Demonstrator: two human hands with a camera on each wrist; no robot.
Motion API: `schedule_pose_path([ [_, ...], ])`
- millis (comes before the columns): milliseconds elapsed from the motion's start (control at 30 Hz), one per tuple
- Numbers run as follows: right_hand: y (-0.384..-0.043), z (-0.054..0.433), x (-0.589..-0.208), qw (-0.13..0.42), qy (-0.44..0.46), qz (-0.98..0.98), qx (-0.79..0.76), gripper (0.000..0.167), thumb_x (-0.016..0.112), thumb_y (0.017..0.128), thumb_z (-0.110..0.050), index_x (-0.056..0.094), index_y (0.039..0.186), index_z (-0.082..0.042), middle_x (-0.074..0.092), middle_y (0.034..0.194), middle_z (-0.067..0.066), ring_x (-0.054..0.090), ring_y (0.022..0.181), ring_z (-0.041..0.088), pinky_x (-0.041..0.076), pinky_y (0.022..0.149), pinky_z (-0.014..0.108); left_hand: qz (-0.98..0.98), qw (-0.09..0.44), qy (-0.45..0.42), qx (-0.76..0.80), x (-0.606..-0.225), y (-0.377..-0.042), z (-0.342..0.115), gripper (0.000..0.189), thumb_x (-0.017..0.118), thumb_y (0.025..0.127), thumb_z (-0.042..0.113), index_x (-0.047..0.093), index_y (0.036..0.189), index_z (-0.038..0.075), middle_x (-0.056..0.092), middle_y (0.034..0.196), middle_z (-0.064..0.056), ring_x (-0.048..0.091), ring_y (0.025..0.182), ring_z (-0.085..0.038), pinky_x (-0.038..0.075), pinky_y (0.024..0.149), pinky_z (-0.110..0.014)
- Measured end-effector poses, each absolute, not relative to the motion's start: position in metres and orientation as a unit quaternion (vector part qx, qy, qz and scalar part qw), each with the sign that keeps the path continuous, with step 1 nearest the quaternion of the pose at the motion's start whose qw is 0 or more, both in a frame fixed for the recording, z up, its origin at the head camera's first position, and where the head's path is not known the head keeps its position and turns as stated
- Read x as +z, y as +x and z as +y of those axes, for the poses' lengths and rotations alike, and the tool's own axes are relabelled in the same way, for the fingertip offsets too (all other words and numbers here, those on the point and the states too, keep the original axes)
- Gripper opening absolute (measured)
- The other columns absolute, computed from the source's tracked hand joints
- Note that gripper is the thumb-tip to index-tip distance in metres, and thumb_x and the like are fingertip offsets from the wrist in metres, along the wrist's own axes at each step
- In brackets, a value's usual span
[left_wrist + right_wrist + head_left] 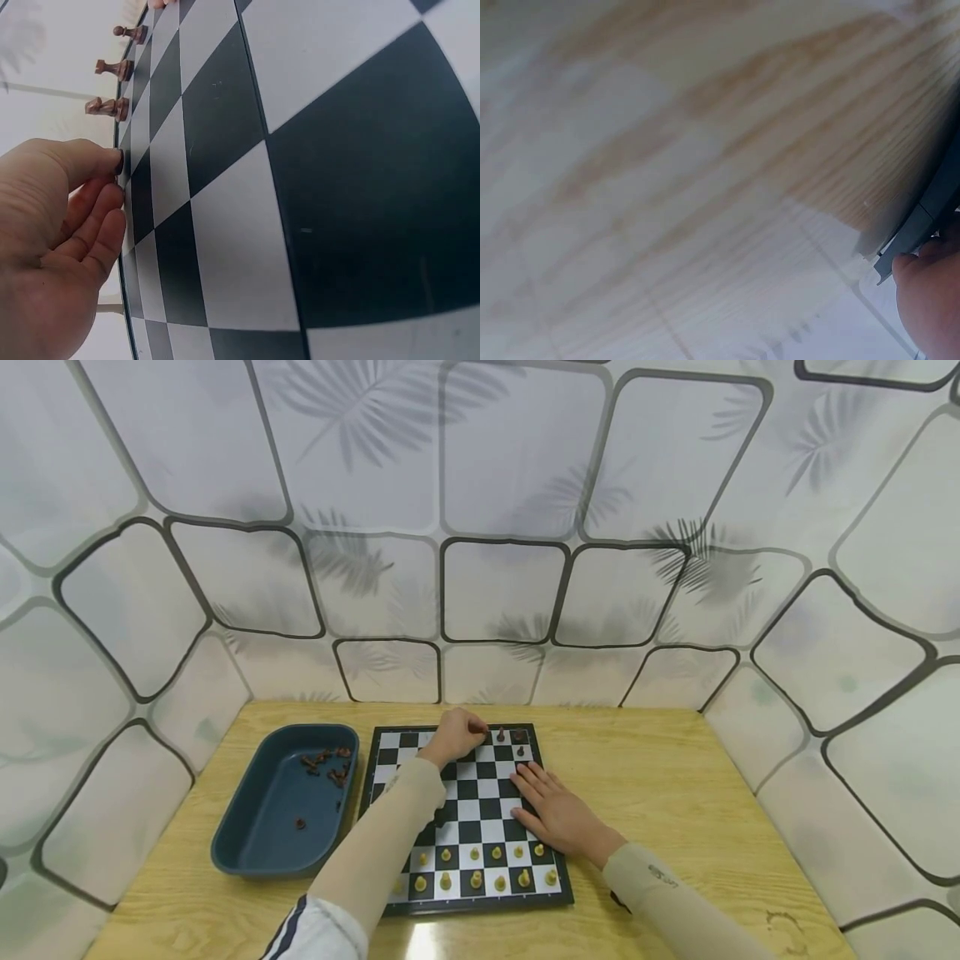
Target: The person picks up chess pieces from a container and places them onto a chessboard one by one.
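My left hand (pixel 454 737) reaches over the chessboard (pixel 468 810) to its far edge. Its thumb and fingers pinch a dark brown chess piece (pixel 119 161); only a bit of it shows in the left wrist view, the rest hidden by the fingers. Beside it stand a brown knight (pixel 109 109), a rook (pixel 115 70) and a pawn (pixel 130 34), in the far right corner. With fingers extended, my right hand (pixel 558 814) rests on the board's right edge. Yellow chess pieces (pixel 476 879) stand in two rows along the near side, partly covered by my left sleeve.
Left of the board is a blue tray (pixel 258 835) with several brown chess pieces (pixel 337 774) lying in it. Everything stands on a wooden table (pixel 652 777), with a patterned cloth (pixel 502 593) rising behind and at both sides.
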State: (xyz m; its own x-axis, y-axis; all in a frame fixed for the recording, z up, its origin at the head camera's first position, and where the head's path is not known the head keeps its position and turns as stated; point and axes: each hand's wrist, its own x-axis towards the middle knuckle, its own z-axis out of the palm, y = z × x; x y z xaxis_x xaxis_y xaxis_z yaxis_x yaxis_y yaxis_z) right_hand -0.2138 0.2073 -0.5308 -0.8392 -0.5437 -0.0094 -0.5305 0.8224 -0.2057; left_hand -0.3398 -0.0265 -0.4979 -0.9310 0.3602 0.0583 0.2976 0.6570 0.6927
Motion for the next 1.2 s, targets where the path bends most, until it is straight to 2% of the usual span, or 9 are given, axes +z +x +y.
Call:
schedule_pose_path([
  [300,-0.213,0.207,-0.530,0.034,-0.277,0.955,-0.096,0.069,0.040,0.111,-0.052,0.036,0.164,-0.008,0.032,0.173,0.013,0.022,0.163,0.033,0.025,0.131,0.051,0.912,0.050,0.182,0.364,-0.498,-0.339,-0.026,0.019,0.072,0.097,0.005,0.081,0.113,0.002,0.079,0.114,-0.013,0.072,0.105,-0.025,0.059,0.095,-0.040],
  [867,-0.215,0.207,-0.533,0.038,-0.274,0.957,-0.085,0.071,0.039,0.111,-0.055,0.034,0.166,-0.011,0.029,0.174,0.011,0.021,0.164,0.032,0.025,0.131,0.050,0.913,0.051,0.181,0.362,-0.496,-0.338,-0.029,0.021,0.071,0.097,0.004,0.080,0.115,0.002,0.080,0.113,-0.013,0.073,0.106,-0.025,0.059,0.097,-0.041],
  [1200,-0.216,0.208,-0.534,0.034,-0.277,0.958,-0.071,0.071,0.039,0.111,-0.054,0.033,0.166,-0.010,0.030,0.173,0.012,0.021,0.163,0.033,0.025,0.131,0.049,0.903,0.056,0.202,0.376,-0.486,-0.338,-0.041,0.038,0.072,0.097,0.007,0.070,0.134,-0.002,0.076,0.122,-0.019,0.072,0.113,-0.031,0.059,0.096,-0.043],
])
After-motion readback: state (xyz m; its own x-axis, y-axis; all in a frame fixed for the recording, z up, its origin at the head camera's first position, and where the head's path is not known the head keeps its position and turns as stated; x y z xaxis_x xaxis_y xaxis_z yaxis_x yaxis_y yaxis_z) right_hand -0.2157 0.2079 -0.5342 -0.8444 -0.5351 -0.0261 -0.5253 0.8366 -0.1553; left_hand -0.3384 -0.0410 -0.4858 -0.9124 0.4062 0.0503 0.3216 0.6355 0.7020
